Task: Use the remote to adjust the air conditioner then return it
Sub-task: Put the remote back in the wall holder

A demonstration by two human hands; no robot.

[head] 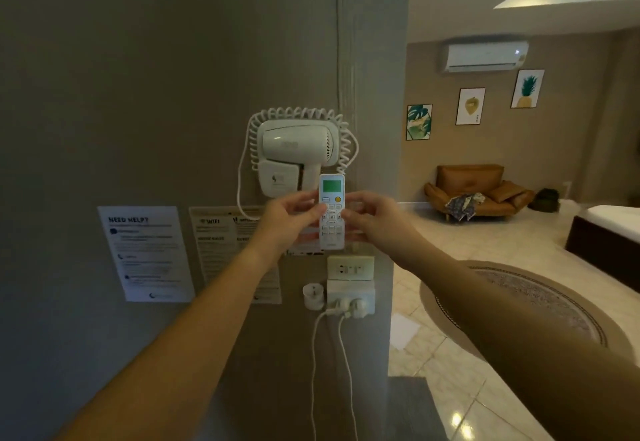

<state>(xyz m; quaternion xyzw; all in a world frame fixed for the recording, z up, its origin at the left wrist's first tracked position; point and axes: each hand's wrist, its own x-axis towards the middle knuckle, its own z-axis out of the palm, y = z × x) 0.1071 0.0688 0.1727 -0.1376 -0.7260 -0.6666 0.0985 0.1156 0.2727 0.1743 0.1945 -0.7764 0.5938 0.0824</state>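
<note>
A white remote (331, 198) with a green screen and an orange button stands upright against the grey wall, just below a wall-mounted hair dryer (296, 149). My left hand (291, 222) grips its left edge and my right hand (372, 219) grips its right edge, fingers over the lower buttons. Whether a wall holder sits behind the remote is hidden by my hands. The white air conditioner (485, 56) hangs high on the far wall at the upper right, with a small light lit on its right side.
Paper notices (145, 253) are stuck to the wall at the left. Below the remote are a wall outlet (350, 267) and a plugged adapter (350, 297) with two white cords hanging down. A brown sofa (474, 191), a round rug (533, 302) and a bed corner (606, 229) lie to the right.
</note>
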